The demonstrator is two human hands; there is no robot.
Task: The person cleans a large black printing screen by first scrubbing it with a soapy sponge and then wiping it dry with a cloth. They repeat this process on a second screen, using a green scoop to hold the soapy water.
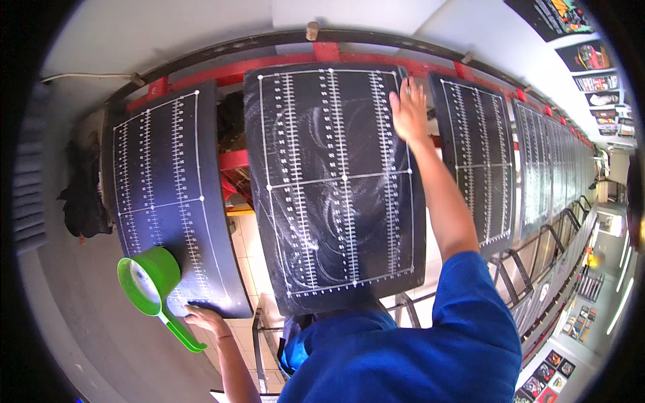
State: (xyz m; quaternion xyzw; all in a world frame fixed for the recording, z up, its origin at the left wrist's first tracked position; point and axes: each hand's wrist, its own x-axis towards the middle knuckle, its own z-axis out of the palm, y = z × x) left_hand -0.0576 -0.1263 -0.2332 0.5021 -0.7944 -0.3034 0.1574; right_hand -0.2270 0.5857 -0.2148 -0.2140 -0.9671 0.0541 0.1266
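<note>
In front of me lies a black printing board [366,221] with white ruler lines and whitish swirled smears. My right hand [410,114] is at its upper right edge, fingers stretched out and nothing held. A second ruled board [168,161], bluish-black, is to the left. On its lower part sits a green plastic dipper [168,269] with something pale inside and a hooked handle pointing toward me. My left hand [208,319] is at that board's near edge, right beside the dipper's handle. Its visible fingers reach out over the board, apart from the handle.
More ruled boards [476,161] run in a row to the right, along a red and black metal frame [232,50]. Black frame bars [517,269] stick out below them. A dark cloth [87,188] is at the far left. Pictures [594,57] hang on the right wall.
</note>
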